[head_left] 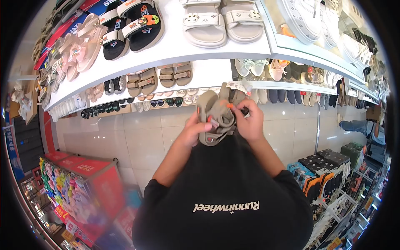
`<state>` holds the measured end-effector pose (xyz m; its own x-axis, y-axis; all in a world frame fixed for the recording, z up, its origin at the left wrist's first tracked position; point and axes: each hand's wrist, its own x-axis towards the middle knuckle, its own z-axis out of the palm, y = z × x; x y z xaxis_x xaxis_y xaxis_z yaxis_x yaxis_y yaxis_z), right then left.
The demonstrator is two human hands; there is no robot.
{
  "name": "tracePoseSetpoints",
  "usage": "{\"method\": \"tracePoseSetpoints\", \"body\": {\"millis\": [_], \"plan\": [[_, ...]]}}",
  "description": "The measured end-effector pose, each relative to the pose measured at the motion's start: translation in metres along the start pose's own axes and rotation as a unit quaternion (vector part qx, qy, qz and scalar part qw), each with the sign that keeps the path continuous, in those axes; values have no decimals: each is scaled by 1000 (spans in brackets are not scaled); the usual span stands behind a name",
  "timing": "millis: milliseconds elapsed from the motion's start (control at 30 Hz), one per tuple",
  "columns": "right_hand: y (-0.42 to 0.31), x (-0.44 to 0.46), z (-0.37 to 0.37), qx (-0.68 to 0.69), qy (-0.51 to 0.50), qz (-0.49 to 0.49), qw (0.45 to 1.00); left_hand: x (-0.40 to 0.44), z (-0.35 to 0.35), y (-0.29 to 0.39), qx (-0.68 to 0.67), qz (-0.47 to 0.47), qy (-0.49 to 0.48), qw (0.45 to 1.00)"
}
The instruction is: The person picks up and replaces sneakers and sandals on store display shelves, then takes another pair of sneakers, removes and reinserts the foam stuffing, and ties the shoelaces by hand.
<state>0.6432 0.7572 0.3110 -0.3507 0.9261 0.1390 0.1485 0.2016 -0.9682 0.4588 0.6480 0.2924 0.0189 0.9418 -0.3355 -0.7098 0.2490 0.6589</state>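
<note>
I have the left hand (193,130) closed around a taupe strap sandal (205,135), just off the centre of my view toward one o'clock. Its thumb lies across the near side, beside the straps; the other fingers are mostly hidden behind. The right hand (249,121) is nearly closed, thumb and forefinger drawn together beside the orange detail (230,106) among the straps; I cannot tell exactly what sits between their tips. A second taupe sandal (236,95) shows just beyond, with a white tag (241,86) near its top.

Below the hands, toward six o'clock, I see the black T-shirt (227,179) with "Runninwheel" printed upside down to me. At twelve o'clock, white slides (205,31) rest on the white display shelf (166,54); black-soled sandals (143,35) sit at eleven, pink sandals (85,52) at ten, and white sneakers (306,23) at one. More taupe sandals (141,83) stand on the lower shelf toward eleven.

At eight o'clock I get a red display stand (102,179) with colourful small goods (66,187), too small to identify. Stacked boxes (323,162) are at four, and at three another person's jeans-clad leg (354,126) shows near the shelving.
</note>
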Motion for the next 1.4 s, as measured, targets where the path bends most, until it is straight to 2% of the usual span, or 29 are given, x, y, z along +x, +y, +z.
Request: {"method": "tracePoseSetpoints", "body": {"millis": [33,67,100,133,200,233,333,367,467,500,600,700,767,833,867,933,1033,1100,1133,1167,1233,1300,1400], "plan": [[13,2,3,75,-7,84,994,11,-12,-10,-8,0,-26,1000],[28,5,5,149,-14,167,975,15,-22,-18,-28,-42,1,999],[44,8,3,213,-56,204,954,20,-16,-15,-49,-83,29,995],[58,7,5,190,-80,227,952,25,-12,-13,-70,-124,57,988],[81,6,12,141,-131,271,943,35,-26,-26,-49,-140,57,987],[80,6,14,91,-174,214,957,40,-31,-32,-44,-149,68,986],[49,9,17,88,-189,102,973,49,-42,-41,-93,-160,76,980],[65,3,20,111,-182,77,974,51,-45,-42,-116,-155,78,978],[77,7,16,-43,-250,40,966,54,-58,-47,-163,-171,75,969],[78,11,18,-54,-246,60,966,55,-64,-50,-175,-183,72,965],[91,30,24,-196,-231,21,953,58,-75,-56,-69,-101,26,992],[81,60,29,-207,-199,32,957,72,-78,-48,-79,-42,12,996],[75,82,35,-252,-188,61,947,82,-70,-36,-12,-32,90,995],[71,103,43,-373,-199,29,906,98,-75,-34,50,-57,170,982],[70,113,47,-431,-203,13,879,103,-82,-39,41,-55,178,982],[86,129,56,-446,-210,37,869,112,-87,-42,22,-50,192,980],[104,149,70,-454,-215,35,864,126,-87,-48,78,30,303,949],[115,154,85,-440,-228,56,867,147,-115,-71,245,92,295,919],[124,149,90,-457,-226,23,860,157,-130,-80,326,121,288,892],[133,143,95,-473,-223,-9,852,159,-144,-77,364,100,218,900],[136,130,101,-505,-213,-61,834,152,-143,-84,482,83,271,829],[144,127,95,-462,-177,-127,860,136,-127,-73,586,47,294,754],[149,108,77,-372,-97,-172,907,129,-125,-74,484,79,261,831]]}}
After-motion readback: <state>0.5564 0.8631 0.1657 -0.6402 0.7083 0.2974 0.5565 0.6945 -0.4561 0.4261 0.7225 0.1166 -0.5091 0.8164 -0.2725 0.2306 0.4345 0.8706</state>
